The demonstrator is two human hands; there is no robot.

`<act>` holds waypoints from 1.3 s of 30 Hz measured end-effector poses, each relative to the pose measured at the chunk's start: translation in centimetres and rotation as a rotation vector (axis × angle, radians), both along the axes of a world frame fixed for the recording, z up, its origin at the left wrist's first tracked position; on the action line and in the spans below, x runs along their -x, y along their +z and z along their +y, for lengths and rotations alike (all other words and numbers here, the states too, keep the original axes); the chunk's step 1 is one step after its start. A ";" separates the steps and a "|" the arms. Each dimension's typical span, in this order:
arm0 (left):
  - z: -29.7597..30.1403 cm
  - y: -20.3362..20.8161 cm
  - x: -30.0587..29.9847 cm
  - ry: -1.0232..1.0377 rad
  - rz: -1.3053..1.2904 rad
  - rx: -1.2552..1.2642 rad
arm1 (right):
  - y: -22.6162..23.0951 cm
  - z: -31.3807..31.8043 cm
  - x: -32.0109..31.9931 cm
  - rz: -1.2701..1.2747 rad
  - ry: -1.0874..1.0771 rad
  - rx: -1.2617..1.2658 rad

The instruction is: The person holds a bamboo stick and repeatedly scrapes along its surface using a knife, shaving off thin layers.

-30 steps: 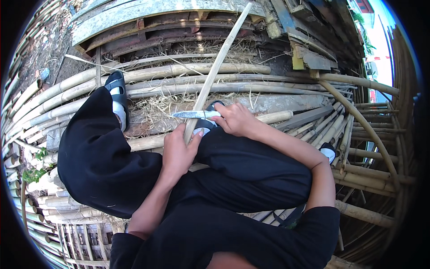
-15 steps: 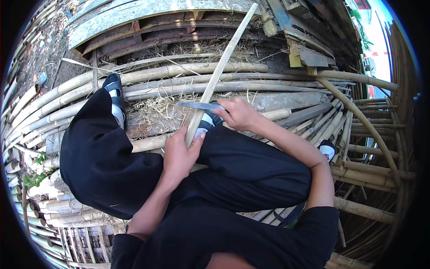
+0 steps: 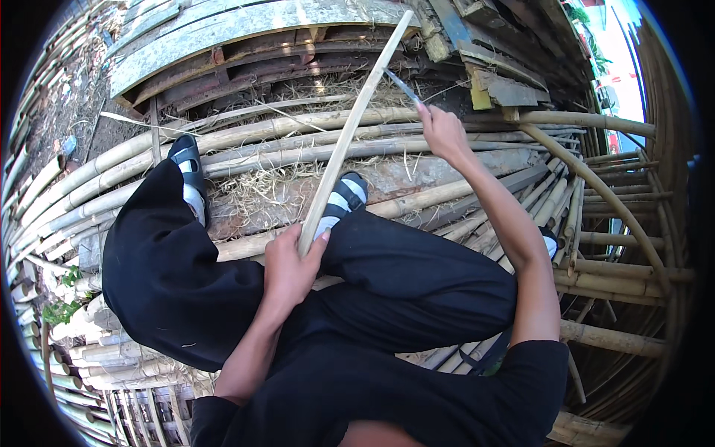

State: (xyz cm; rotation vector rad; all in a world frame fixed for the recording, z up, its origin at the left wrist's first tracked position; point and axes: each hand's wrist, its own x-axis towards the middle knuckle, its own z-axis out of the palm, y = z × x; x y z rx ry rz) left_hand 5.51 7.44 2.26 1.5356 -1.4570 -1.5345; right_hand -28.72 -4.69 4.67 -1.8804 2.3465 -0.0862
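Note:
My left hand (image 3: 290, 262) is closed around the near end of a long, pale bamboo strip (image 3: 344, 141). The strip slants away from me and a little to the right, its far end up by the wooden pallet. In my right hand (image 3: 442, 130) is a knife (image 3: 403, 87), gripped by its handle, which my fingers mostly hide. Its narrow grey blade points up and left, with the tip at or very near the strip's right edge in the upper part. I cannot tell whether they touch.
Bamboo poles (image 3: 268, 155) lie across the ground beyond my feet, with curly shavings (image 3: 257, 186) around them. Behind stands a weathered wooden pallet (image 3: 261, 28). Stacked boards (image 3: 506, 86) rise at the far right. My sandalled foot (image 3: 344, 195) rests beside the strip.
My right hand has moved away from me and to the right, taking the knife from the strip's middle toward its far end. The strip has shifted slightly left, still in my left hand.

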 end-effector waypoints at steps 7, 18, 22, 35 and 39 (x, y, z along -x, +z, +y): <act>-2.0 3.7 0.3 -0.022 -0.011 -0.070 | 1.7 3.8 -8.2 -0.287 0.382 -0.165; -1.6 1.2 0.2 -0.024 -0.104 0.025 | -1.0 3.8 -8.8 -0.076 0.486 -0.147; -0.7 2.0 -0.5 -0.051 -0.037 -0.037 | 1.0 -1.0 1.4 0.105 -0.069 -0.016; -0.6 2.0 0.1 -0.052 -0.069 0.044 | 1.4 4.1 -7.4 -0.877 -0.023 -0.234; -0.5 1.9 0.3 -0.129 -0.001 0.009 | 1.4 4.4 -10.2 -1.406 -0.461 -0.413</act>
